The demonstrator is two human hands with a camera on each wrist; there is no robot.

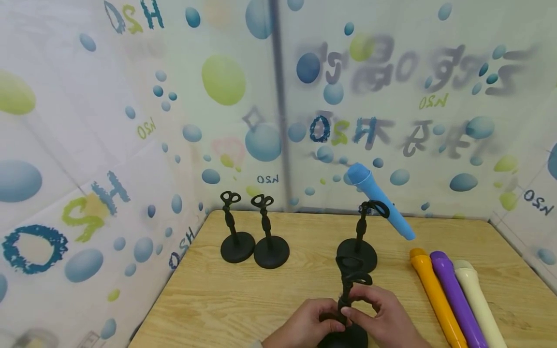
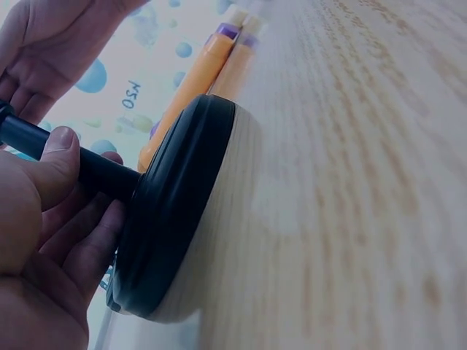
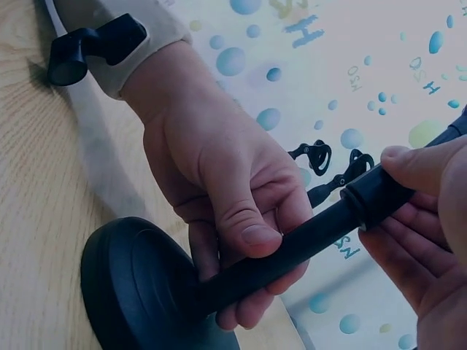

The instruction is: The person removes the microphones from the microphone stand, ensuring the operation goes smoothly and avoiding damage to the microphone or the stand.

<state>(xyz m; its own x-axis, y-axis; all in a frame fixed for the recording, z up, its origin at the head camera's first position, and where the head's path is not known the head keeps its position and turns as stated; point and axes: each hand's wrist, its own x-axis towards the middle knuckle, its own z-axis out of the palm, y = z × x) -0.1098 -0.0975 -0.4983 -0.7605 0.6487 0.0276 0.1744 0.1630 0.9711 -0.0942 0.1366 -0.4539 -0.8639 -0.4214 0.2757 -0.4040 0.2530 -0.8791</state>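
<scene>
Near the front of the table is a black tabletop microphone stand [image 1: 354, 337] with a round base and a double-loop clip on top. My left hand [image 1: 306, 321] grips its lower pole just above the base, with the thumb along the tube [image 2: 109, 173]. Higher up, my right hand [image 1: 383, 314] pinches the thicker collar [image 3: 376, 195] between thumb and fingers. In the left wrist view the base [image 2: 175, 211] stands on the tabletop. Just behind, another stand [image 1: 358, 249] carries a blue toy microphone [image 1: 385, 203], tilted in its clip.
Two more black stands [image 1: 236, 247] [image 1: 271, 252] stand side by side at the back left. On the right lie an orange microphone [image 1: 437, 295], a purple one [image 1: 457, 299] and a cream one [image 1: 478, 299]. Patterned curtain [image 1: 224, 145] walls border the wooden table [image 1: 209, 304].
</scene>
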